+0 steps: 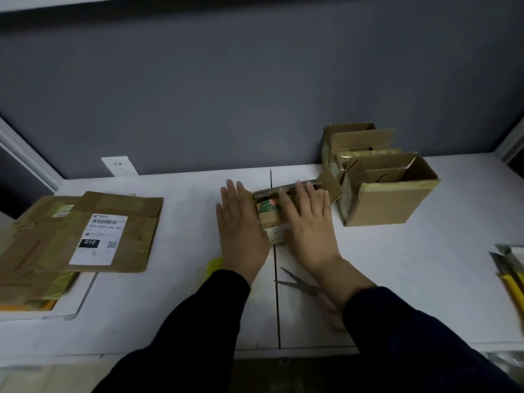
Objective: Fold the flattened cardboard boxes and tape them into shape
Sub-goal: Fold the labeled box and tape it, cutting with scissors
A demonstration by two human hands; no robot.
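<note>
A small cardboard box [269, 215] lies on the white table [170, 293], between my two hands. My left hand [241, 225] presses flat against its left side with straight fingers. My right hand [307, 222] lies flat on top of it, fingers straight and spread, covering most of the box. One flap [330, 184] sticks out at the box's far right. A stack of flattened cardboard boxes [79, 231] with a white shipping label rests at the left of the table.
Two folded open-topped boxes [380, 177] stand at the back right, close to the small box. Scissors [300, 283] lie under my right forearm. A yellow item [214, 263] shows beside my left wrist. Tools with yellow parts [510, 273] sit at the right edge.
</note>
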